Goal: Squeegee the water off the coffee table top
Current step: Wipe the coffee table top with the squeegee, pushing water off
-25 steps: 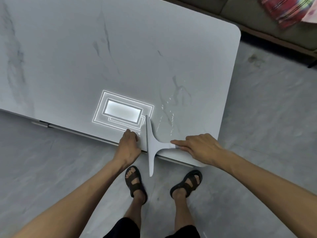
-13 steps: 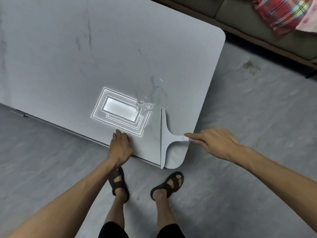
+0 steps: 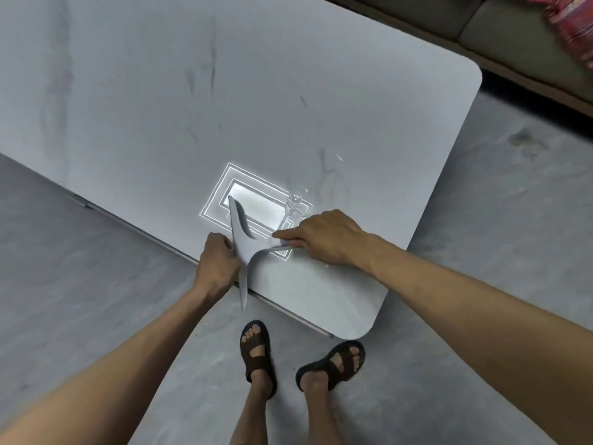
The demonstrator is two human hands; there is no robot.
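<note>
A white marble-look coffee table top (image 3: 224, 107) fills the upper left of the view. My right hand (image 3: 324, 240) grips the handle of a pale grey squeegee (image 3: 245, 248), forefinger stretched along it. The blade runs from a bright ceiling-light reflection down past the table's near edge. My left hand (image 3: 218, 264) rests fingers curled on that near edge, touching the blade's left side and holding nothing. A small puddle of water (image 3: 295, 205) glints just above my right hand, with a few drops beyond it.
My two feet in brown sandals (image 3: 256, 351) stand on the grey floor (image 3: 80, 300) below the table's near corner. A dark sofa (image 3: 500, 43) with a red plaid cloth (image 3: 574, 27) runs along the top right, past the table's far corner.
The squeegee has swept left from the table's right corner to my left hand. The puddle now lies to the right of the blade. My left hand stayed on the edge.
</note>
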